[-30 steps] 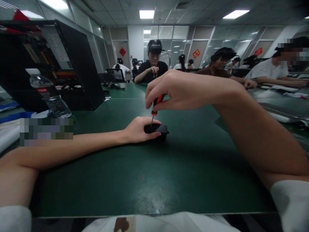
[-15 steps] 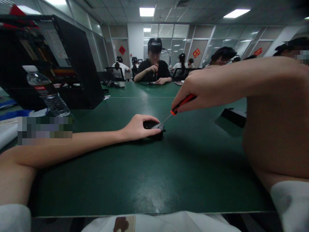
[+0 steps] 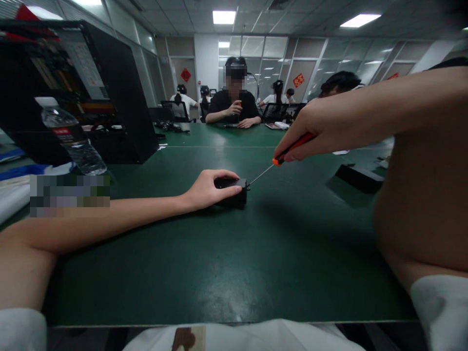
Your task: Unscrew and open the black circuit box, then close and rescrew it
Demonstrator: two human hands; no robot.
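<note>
My left hand grips a small black box-shaped part on the green table, thumb along the near side and fingers over the far side. What exactly the part is cannot be made out. My right hand is closed around the red and black handle of a screwdriver. Its thin metal shaft slants down to the left, and the tip is at the right end of the black part, by a small projecting tab. Whether the tip touches the tab is too small to tell.
An opened black computer case stands at the left, with a clear water bottle leaning before it. Right of my hands lies a black rectangular block. Across the green table sits a person in black.
My right hand has drawn the screwdriver back to the right and slightly up. Its tip has gone from the top of the black part to its right end. My left hand keeps its grip.
</note>
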